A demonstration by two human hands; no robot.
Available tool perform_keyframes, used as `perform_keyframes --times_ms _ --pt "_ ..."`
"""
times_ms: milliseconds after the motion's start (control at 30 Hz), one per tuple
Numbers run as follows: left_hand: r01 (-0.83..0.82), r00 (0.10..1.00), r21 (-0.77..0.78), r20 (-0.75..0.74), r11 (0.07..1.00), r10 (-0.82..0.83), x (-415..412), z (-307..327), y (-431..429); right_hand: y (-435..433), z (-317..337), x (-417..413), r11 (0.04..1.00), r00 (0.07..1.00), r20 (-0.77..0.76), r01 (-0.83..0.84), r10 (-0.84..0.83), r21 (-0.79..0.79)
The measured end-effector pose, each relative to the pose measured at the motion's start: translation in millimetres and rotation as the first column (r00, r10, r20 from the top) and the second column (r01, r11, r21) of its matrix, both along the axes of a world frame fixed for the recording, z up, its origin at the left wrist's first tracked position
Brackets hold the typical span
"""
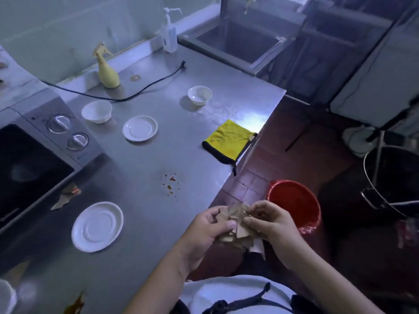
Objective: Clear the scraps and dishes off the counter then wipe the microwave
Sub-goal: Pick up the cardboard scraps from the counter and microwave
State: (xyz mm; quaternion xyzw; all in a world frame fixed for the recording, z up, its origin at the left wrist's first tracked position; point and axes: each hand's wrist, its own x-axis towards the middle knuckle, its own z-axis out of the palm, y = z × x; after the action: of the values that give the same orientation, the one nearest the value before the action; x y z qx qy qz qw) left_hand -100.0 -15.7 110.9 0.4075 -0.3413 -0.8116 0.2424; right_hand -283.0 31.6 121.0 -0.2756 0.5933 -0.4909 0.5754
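Both hands are bunched around a wad of scraps (238, 225) at lower centre, left hand (210, 227) cupping under it, right hand (269, 223) pinching the top, probably so nothing drops before the red bin (297, 200) just right of them. Saucers (97, 226), bowls (200, 94) and crumbs (170, 184) are on the counter (204, 71), and the microwave (34, 159) at left looks unwiped.

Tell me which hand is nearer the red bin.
Right. The right hand hovers just beside the red bin; the left hand is farther off, above the counter edge. Both grip scraps.
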Motion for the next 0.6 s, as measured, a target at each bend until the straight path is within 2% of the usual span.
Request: perform_keyframes --times_ms 133,267,367,600 --pt "0.038 0.999 0.02 -0.034 0.999 -0.038 -18.8 -8.5 -11.8 -4.9 -15.9 -27.0 0.989 0.97 0.225 -0.115 0.091 0.094" --pt "0.105 0.992 0.001 0.072 0.995 -0.104 -70.3 -10.9 -33.5 -16.1 -24.6 -73.8 0.99 0.981 0.185 -0.079 0.055 0.12" --pt "0.18 0.973 -0.028 0.149 0.983 -0.174 -121.8 -9.1 -51.2 -24.5 -29.2 -123.5 0.992 0.975 0.22 -0.028 0.0 0.122" --pt "0.13 0.936 -0.024 0.334 0.991 -0.115 -242.0 -32.1 -78.6 -49.1 -63.4 -227.3 0.986 0.973 0.202 0.086 -0.114 0.143"
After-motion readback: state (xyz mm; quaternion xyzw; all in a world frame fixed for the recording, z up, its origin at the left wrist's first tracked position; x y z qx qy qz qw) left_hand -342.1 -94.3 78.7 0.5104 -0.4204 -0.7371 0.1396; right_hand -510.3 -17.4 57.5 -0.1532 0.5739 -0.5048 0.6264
